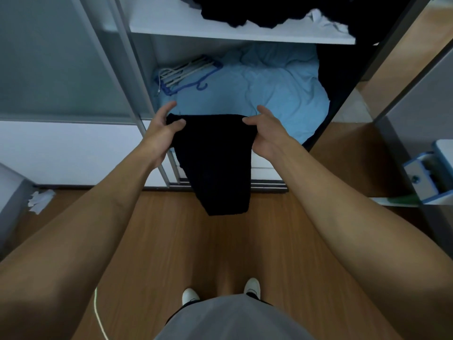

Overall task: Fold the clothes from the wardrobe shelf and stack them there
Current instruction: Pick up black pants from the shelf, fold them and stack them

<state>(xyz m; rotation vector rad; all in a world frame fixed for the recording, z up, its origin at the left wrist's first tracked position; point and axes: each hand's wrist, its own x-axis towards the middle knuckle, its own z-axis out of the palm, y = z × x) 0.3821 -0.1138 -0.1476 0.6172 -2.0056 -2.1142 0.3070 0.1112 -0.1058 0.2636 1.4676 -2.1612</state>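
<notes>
Here the left hand [163, 128] and right hand [264, 130] each pinch a top corner of the hanging black garment [215, 163].

I see a black garment [215, 163] hanging in front of the wardrobe, held up by its top edge. My left hand [161, 133] pinches its left corner and my right hand [267, 133] pinches its right corner, each thumb on the near face. The top edge is pulled nearly straight between them. Below that the cloth hangs flat and narrows to a blunt lower end. It is plain and too dark for me to tell what kind of garment it is. Higher up, the white shelf [186, 25] carries an unfolded heap of dark clothes [257, 8]. A crumpled white garment [323, 20] lies against the heap towards the shelf's right end.
</notes>
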